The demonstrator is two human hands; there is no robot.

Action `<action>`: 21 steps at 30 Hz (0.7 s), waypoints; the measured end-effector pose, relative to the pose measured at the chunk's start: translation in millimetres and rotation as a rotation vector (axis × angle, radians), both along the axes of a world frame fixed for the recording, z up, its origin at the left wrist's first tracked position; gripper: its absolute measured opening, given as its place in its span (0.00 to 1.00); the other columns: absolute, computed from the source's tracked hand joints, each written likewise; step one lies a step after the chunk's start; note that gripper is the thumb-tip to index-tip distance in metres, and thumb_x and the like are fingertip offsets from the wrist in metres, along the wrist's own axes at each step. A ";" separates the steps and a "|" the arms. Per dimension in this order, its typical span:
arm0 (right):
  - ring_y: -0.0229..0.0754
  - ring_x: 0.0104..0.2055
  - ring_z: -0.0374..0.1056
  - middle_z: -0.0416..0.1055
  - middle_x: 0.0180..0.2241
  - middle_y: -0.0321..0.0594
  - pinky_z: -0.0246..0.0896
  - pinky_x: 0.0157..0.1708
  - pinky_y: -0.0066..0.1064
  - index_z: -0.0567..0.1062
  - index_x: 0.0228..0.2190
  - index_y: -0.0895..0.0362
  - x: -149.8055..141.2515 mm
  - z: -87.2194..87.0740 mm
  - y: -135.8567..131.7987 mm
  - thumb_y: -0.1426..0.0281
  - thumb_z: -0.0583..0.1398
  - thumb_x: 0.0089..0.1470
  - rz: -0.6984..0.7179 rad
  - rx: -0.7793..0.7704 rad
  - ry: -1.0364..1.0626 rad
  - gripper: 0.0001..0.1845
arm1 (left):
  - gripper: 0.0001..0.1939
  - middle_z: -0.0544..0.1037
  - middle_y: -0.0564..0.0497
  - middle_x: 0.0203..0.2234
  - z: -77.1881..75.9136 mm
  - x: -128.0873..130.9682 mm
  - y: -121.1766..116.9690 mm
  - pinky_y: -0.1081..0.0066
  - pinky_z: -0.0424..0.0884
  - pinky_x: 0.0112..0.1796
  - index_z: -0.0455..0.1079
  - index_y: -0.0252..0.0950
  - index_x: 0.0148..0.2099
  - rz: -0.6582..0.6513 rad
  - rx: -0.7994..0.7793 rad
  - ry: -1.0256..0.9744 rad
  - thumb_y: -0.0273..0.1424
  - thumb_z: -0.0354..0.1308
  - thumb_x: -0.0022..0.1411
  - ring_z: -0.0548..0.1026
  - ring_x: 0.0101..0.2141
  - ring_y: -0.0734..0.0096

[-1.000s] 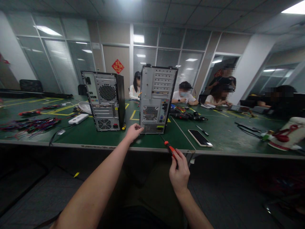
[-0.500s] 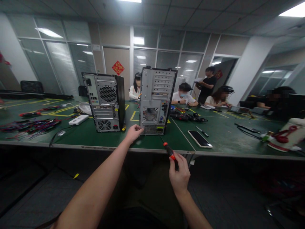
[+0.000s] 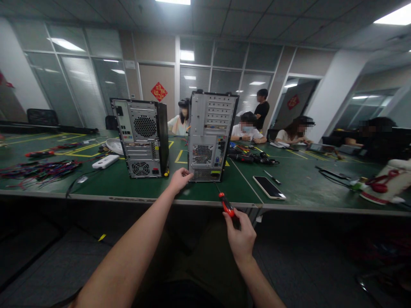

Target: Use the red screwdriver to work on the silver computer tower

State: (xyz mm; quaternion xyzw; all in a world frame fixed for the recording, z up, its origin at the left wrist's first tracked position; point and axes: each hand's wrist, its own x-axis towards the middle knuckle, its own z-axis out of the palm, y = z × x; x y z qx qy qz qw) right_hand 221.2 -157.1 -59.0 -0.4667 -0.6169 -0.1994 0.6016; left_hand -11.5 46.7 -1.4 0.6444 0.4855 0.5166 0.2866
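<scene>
A tall computer case (image 3: 205, 141) stands upright on the green table, its rear panel with slots and ports facing me. The curled fingers of my left hand (image 3: 180, 179) are closed at its lower left corner; whether they pinch the case edge or a small part is hidden. My right hand (image 3: 240, 233) grips the end of a red and black screwdriver (image 3: 225, 203) just off the table's front edge. Its thin shaft points up and away, the tip by the bottom edge of the case; contact is too small to make out.
To the left stands a second computer case (image 3: 141, 141). A smartphone (image 3: 269, 187) and a pen-like tool (image 3: 272, 177) lie to the right. Bundled wires (image 3: 38, 171), a white device (image 3: 105, 161) and black cables (image 3: 261, 158) are also on the table. Several people sit or stand beyond.
The screwdriver handle has turned in my right fingers, showing more red, and shifted slightly left. My left hand stays put. In the background, a standing person has moved left.
</scene>
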 end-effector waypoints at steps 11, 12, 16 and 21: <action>0.48 0.56 0.76 0.77 0.56 0.49 0.75 0.56 0.43 0.75 0.61 0.51 1.2 -6.9 4.5 0.77 0.59 0.67 -0.057 0.047 -0.059 0.24 | 0.13 0.73 0.54 0.26 -2.1 -0.5 1.7 0.70 0.64 0.32 0.69 0.38 0.31 -0.009 0.002 -0.017 0.41 0.65 0.56 0.70 0.27 0.70; 0.49 0.57 0.76 0.77 0.56 0.49 0.75 0.57 0.43 0.75 0.62 0.52 1.5 -7.2 4.7 0.77 0.59 0.67 -0.060 0.047 -0.053 0.25 | 0.13 0.73 0.54 0.26 -2.2 -0.6 1.8 0.70 0.64 0.32 0.69 0.38 0.32 -0.011 0.000 -0.016 0.41 0.65 0.56 0.70 0.27 0.70; 0.49 0.54 0.77 0.78 0.52 0.51 0.76 0.54 0.43 0.76 0.60 0.55 1.2 -4.7 4.0 0.74 0.59 0.68 -0.081 0.037 -0.014 0.21 | 0.13 0.75 0.53 0.28 -2.6 -1.6 2.1 0.69 0.64 0.32 0.70 0.38 0.32 -0.014 0.000 -0.006 0.41 0.65 0.57 0.71 0.28 0.69; 0.46 0.43 0.78 0.79 0.41 0.46 0.77 0.46 0.38 0.79 0.50 0.57 -0.2 -1.3 0.8 0.69 0.63 0.66 -0.052 -0.003 0.017 0.12 | 0.14 0.75 0.53 0.27 -4.3 -2.5 4.1 0.70 0.64 0.32 0.70 0.38 0.32 -0.006 0.004 -0.008 0.42 0.66 0.56 0.71 0.28 0.69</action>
